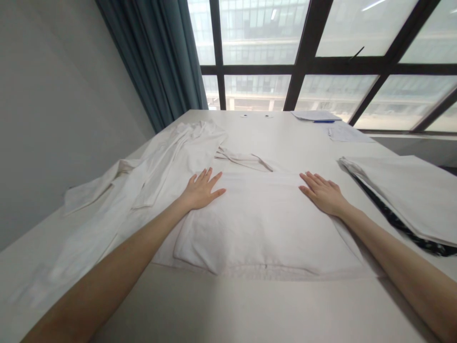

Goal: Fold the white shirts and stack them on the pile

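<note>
A white folded garment [264, 224] lies flat on the white table in front of me, its exact kind unclear. My left hand [203, 189] rests palm down on its far left corner, fingers spread. On the far right corner lies my right hand [321, 193], also flat, with its fingers stretched toward the middle. Thin straps or ties [244, 159] stick out past the garment's far edge. Left of my left hand, a loose, crumpled white garment [178, 157] with what look like sleeves spreads over the table.
To the right lies a stack of folded white cloth [407, 190] with a black patterned piece [403, 226] under it. Papers [316, 116] and a blue pen [324, 121] lie at the table's far right. A blue curtain [157, 57] and windows stand behind the table [228, 309].
</note>
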The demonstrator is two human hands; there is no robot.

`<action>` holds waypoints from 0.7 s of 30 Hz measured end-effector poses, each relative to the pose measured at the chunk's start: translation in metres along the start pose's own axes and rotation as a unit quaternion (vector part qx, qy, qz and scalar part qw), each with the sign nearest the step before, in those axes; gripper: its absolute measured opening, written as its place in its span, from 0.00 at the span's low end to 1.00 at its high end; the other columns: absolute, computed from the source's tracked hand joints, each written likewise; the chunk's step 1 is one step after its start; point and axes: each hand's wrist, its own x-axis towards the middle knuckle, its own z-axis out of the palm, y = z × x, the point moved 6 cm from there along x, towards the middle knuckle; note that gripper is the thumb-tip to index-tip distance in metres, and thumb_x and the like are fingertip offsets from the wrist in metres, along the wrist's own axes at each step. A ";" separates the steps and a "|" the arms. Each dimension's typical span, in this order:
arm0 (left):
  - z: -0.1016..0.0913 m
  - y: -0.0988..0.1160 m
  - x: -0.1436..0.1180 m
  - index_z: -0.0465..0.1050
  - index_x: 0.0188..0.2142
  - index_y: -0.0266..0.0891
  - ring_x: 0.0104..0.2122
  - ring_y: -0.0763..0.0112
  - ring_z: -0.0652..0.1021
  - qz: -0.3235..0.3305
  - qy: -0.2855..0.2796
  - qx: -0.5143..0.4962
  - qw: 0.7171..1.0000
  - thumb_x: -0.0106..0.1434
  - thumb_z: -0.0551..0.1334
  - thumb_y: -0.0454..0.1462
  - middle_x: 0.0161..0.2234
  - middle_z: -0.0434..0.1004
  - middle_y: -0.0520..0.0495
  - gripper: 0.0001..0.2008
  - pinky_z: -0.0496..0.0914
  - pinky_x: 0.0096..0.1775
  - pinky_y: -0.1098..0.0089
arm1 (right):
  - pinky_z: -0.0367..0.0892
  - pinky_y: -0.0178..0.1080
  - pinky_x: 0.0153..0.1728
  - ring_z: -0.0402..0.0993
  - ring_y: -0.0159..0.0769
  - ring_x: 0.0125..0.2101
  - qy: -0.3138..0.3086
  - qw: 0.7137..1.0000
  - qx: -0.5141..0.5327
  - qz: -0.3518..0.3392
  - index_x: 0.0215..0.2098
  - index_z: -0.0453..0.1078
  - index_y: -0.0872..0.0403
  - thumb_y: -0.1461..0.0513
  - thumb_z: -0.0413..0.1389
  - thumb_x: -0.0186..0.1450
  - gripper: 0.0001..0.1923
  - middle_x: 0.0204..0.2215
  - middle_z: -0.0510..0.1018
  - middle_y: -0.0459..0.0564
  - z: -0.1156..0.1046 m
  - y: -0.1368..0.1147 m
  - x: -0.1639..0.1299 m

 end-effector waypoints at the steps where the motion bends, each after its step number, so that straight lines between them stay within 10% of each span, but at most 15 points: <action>1: 0.000 -0.002 0.000 0.45 0.69 0.43 0.68 0.54 0.49 -0.003 0.002 0.002 1.000 0.69 0.43 0.57 0.69 0.42 0.36 0.35 0.49 0.63 0.52 | 0.50 0.59 0.61 0.50 0.45 0.66 0.004 1.000 -0.003 0.004 0.68 0.52 0.49 0.45 0.32 0.71 0.33 0.68 0.53 0.51 0.000 0.000 -0.001; 13: -0.016 0.015 -0.014 0.56 0.64 0.29 0.66 0.51 0.54 -0.018 0.060 0.068 0.996 0.71 0.44 0.50 0.66 0.50 0.28 0.32 0.51 0.61 0.51 | 0.53 0.57 0.60 0.55 0.52 0.63 0.151 0.985 0.012 -0.082 0.58 0.65 0.57 0.55 0.40 0.71 0.25 0.61 0.66 0.60 -0.038 -0.029 -0.013; 21: -0.022 0.109 -0.056 0.54 0.65 0.32 0.67 0.61 0.53 0.236 0.047 -0.037 0.970 0.70 0.43 0.54 0.67 0.51 0.36 0.34 0.50 0.63 0.59 | 0.53 0.53 0.62 0.48 0.46 0.66 0.025 0.961 0.098 -0.258 0.66 0.55 0.53 0.53 0.43 0.71 0.27 0.66 0.58 0.52 -0.033 -0.116 -0.050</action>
